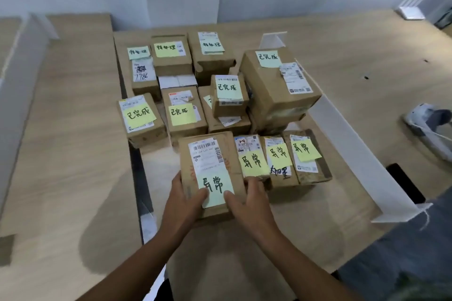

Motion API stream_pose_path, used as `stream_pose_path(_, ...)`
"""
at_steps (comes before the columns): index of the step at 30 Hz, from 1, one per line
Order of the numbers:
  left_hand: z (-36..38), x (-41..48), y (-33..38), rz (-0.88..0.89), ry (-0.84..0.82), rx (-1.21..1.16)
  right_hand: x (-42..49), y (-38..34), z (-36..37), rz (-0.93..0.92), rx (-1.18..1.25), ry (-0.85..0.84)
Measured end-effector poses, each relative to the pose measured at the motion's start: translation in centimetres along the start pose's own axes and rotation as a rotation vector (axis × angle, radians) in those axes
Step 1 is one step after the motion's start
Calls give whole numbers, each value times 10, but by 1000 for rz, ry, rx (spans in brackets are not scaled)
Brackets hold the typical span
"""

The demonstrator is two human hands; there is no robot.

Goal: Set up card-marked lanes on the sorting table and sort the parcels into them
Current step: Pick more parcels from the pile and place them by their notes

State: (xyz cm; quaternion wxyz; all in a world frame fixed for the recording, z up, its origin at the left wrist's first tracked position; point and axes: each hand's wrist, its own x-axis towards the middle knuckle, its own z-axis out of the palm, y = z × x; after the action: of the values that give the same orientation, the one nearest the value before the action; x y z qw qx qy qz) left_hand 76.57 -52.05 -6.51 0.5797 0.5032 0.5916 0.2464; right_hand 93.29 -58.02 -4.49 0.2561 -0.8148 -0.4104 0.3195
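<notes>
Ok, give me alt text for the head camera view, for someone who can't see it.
A person's left hand and right hand grip a flat cardboard parcel bearing a green handwritten note, at the near edge of a cluster of similarly noted parcels on a wooden table. A white divider stands along the cluster's right side.

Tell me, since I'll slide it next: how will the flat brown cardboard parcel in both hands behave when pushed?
The flat brown cardboard parcel is probably stiff: its edges look straight between the left hand and right hand. Low and wide, it seems unlikely to tip or roll. Its pale green sticky note, under both thumbs, might peel.
</notes>
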Motion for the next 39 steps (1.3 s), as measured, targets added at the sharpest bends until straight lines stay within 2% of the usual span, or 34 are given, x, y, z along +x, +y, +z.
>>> stream_pose_path(2, -5, -28, 5, 9, 44, -59, -16, -4, -12, -59, -2, -49)
stream_pose_path(5, -16, -72, 11, 40, 100, -123, -40, -16, -25, -113, 132, -134)
stream_pose_path(8, -39, -108, 14, 90, 181, -105, -61, -31, -23, -175, 197, -230)
stream_pose_path(16, -149, -208, -4, 174, 419, -123, -139, -106, 44, -437, 281, -410)
stream_pose_path(23, -283, -293, -54, 150, 645, -210, -230, -204, 153, -621, 202, -559)
stream_pose_path(31, -492, -384, -136, 167, 834, -216, -364, -328, 326, -797, 210, -703)
stream_pose_path(34, -562, -407, -156, 147, 890, -199, -402, -370, 382, -816, 223, -747)
stream_pose_path(39, -657, -406, -175, 123, 886, -154, -427, -426, 455, -774, 217, -774)
